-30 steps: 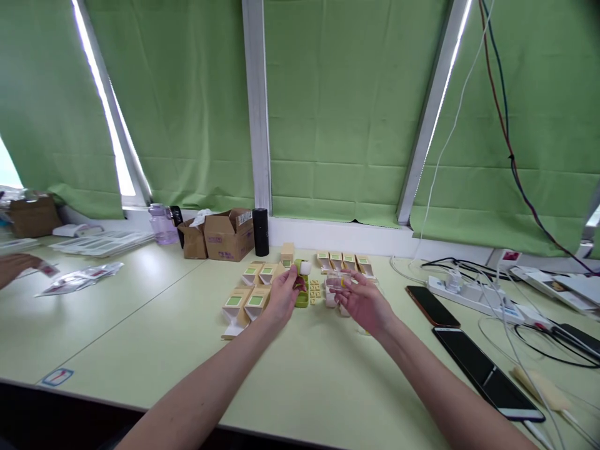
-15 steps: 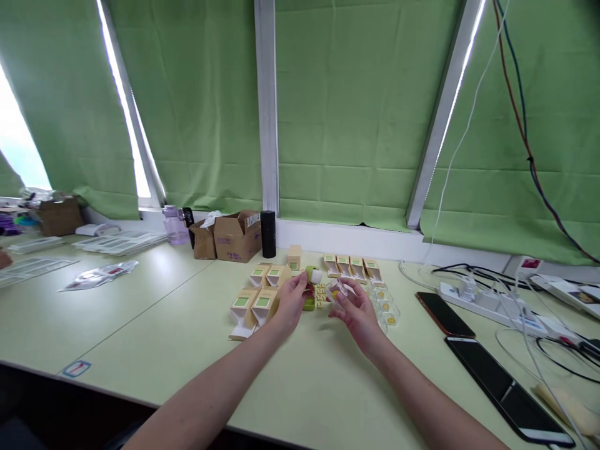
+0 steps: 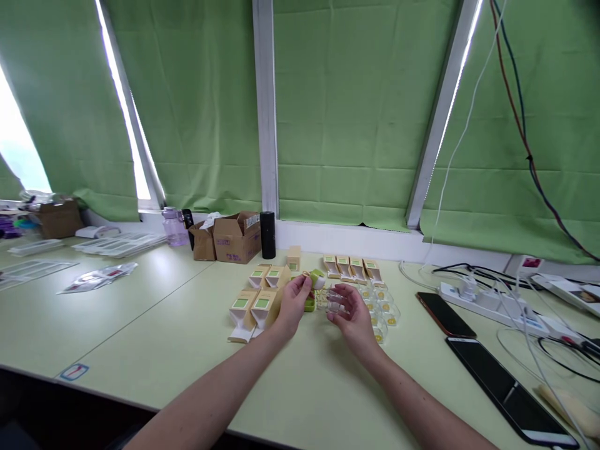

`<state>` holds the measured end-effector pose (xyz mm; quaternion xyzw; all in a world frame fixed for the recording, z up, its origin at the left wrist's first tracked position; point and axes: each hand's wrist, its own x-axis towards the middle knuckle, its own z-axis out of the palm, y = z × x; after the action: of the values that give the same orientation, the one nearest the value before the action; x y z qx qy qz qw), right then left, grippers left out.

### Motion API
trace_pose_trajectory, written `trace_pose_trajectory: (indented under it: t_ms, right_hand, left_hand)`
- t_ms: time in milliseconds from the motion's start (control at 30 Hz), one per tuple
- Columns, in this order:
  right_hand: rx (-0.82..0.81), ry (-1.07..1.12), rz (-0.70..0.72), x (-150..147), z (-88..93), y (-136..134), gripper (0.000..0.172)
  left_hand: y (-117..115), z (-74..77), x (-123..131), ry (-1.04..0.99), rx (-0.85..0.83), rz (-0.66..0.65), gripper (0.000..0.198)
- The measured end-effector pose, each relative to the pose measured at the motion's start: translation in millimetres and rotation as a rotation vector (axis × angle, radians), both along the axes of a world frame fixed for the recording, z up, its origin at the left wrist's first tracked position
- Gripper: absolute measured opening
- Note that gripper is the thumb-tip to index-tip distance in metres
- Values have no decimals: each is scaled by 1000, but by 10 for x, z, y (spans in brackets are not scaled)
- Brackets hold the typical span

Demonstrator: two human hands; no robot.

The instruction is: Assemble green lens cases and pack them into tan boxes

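Observation:
My left hand (image 3: 294,301) is closed around a small green and white object (image 3: 317,279), whose exact kind I cannot make out. My right hand (image 3: 352,315) has its fingers curled around a clear plastic piece (image 3: 334,302), just right of the left hand. Below the left fingertips a green item (image 3: 309,305) rests on the table, partly hidden, with small pale yellow pieces beside it. Several clear plastic cases with yellow centres (image 3: 385,307) stand right of my right hand. Open beige cartons with green panels (image 3: 266,304) sit left of my left hand.
More beige cartons (image 3: 350,267) stand in a row at the back. Behind them are a black cylinder (image 3: 268,234) and a cardboard box (image 3: 238,237). Two phones (image 3: 506,387) and a power strip (image 3: 492,307) with cables lie on the right. Plastic packets (image 3: 99,277) lie left.
The green and white object has tilted in my left hand. My right hand has turned and lowered slightly with the clear piece. Another person's hand has left the far left edge.

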<state>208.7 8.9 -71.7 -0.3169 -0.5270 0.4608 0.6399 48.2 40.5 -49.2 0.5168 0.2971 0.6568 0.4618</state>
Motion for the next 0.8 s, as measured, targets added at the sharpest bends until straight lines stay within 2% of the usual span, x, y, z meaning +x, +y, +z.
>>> trace_pose_trajectory:
  t_ms: [100,233,533,800]
  right_hand:
    - [-42,118,93,8,9,6,60]
    - [-95,203,163,26,10,0,54]
    - [-127,230,207,30,2,20,53]
    - [-115,224,189,30,15,21,51]
  left_hand:
    - [-52,51,15,41,41,16,50]
    - [-107,92,35,77,73,21,53]
    - [-106,67,43,184,66,32,53]
    - [-81,14,55,225,51,13,53]
